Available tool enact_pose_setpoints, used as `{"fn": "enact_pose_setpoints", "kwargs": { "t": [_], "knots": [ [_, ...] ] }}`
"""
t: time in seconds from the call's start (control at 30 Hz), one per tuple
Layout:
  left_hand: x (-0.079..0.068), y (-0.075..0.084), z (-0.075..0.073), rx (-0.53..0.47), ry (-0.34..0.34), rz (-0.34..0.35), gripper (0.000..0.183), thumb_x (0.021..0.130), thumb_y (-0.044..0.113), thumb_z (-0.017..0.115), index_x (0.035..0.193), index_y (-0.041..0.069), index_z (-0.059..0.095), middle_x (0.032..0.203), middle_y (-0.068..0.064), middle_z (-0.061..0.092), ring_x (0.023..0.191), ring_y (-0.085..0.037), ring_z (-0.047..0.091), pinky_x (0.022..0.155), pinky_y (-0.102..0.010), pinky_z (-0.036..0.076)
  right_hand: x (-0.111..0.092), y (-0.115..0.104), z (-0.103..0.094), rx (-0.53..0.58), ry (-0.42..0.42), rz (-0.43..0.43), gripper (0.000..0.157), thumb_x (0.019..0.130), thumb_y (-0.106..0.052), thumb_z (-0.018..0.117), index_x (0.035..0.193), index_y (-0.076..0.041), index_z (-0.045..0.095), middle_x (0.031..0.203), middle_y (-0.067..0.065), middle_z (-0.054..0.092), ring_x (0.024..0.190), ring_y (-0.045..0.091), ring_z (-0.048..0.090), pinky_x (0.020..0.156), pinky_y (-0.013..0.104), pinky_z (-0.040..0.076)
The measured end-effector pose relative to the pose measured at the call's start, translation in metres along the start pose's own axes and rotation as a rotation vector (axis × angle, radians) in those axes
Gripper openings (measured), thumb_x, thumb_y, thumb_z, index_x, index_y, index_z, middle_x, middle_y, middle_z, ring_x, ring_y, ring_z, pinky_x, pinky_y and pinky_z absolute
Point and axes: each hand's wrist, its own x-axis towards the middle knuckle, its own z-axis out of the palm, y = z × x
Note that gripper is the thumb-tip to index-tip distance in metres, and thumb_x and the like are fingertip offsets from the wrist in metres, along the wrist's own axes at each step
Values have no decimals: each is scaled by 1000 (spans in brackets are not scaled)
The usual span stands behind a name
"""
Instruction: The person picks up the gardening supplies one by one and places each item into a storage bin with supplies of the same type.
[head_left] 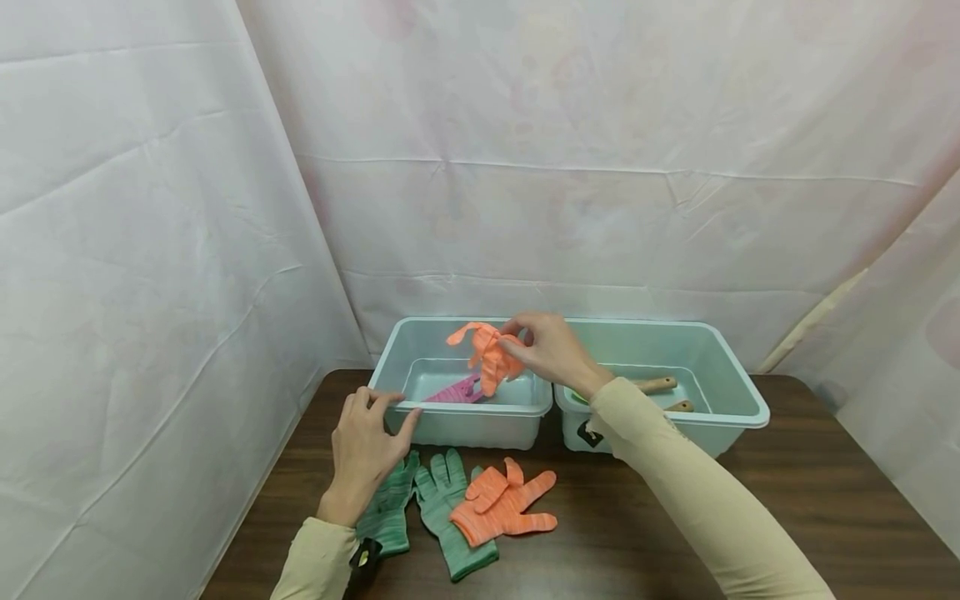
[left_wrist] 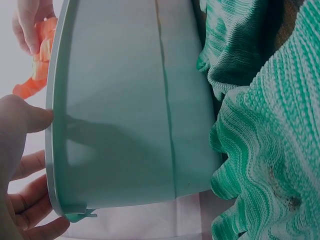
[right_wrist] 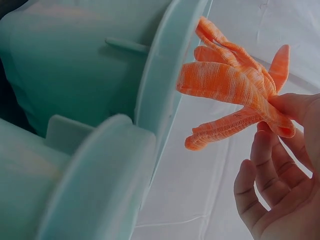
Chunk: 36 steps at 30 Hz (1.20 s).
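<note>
My right hand [head_left: 551, 346] pinches an orange knit glove [head_left: 491, 358] between thumb and fingers, holding it over the left light-green bin [head_left: 472, 429]. In the right wrist view the glove's fingers [right_wrist: 220, 82] dangle loosely from the pinch. My left hand [head_left: 367, 450] holds the front left corner of that same bin, with the thumb [left_wrist: 37, 119] at the rim and the other fingers around the corner. Inside the bin lies a pink item [head_left: 457, 390], partly hidden behind the front wall. A second orange glove [head_left: 510, 508] overlaps a green glove [head_left: 450, 508] on the table.
Another green glove [head_left: 390, 508] lies beside my left wrist. A second light-green bin [head_left: 720, 367] stands directly right of the first, containing wooden-handled tools [head_left: 658, 384]. Both bins stand on a dark wooden table [head_left: 600, 542], with white curtains [head_left: 562, 225] behind.
</note>
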Motion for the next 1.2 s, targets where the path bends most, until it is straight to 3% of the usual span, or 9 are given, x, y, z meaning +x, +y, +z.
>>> {"fn": "enact_pose_setpoints", "kwargs": {
  "t": [0.7, 1.0, 1.2],
  "knots": [
    [0, 2, -4, 0, -1, -5, 38, 86, 41, 88, 108, 12, 82, 97, -14, 61, 88, -35, 60, 55, -49, 53, 13, -1, 4, 2, -9, 29, 16, 103, -28, 73, 109, -15, 81, 87, 1, 75, 60, 14, 57, 53, 28, 44],
    [-1, 1, -4, 4, -3, -5, 38, 86, 42, 88, 108, 12, 82, 98, -14, 61, 88, -35, 60, 55, -49, 53, 14, 0, 2, 53, 0, 92, 19, 102, -27, 73, 112, -12, 79, 98, 4, 77, 69, 17, 63, 55, 30, 49],
    [0, 1, -4, 5, -1, -1, 38, 86, 42, 88, 109, 12, 81, 98, -14, 60, 87, -35, 60, 53, -48, 52, 14, 2, 1, 69, 7, 102, 21, 102, -29, 73, 112, -12, 79, 99, 3, 78, 65, 16, 63, 53, 30, 49]
  ]
}}
